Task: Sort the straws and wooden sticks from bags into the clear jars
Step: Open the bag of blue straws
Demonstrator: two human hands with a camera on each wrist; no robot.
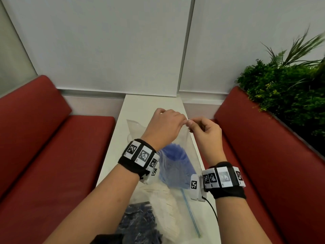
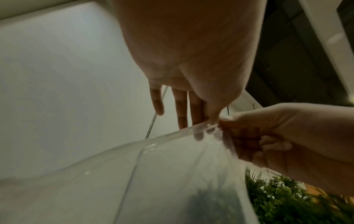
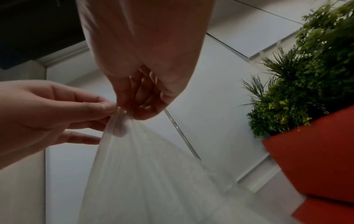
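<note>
Clear bag [image 1: 177,166] hangs pinched between left hand [image 1: 162,127] and right hand [image 1: 206,132]

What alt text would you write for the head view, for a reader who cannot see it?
Left hand and right hand pinch the top of a clear plastic zip bag of blue straws, lifted over a narrow white table between red cushioned benches.

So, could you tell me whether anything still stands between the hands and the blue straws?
Yes: the clear bag itself. Both the left hand and right hand pinch its top edge, and the blue straws sit inside it.
</note>
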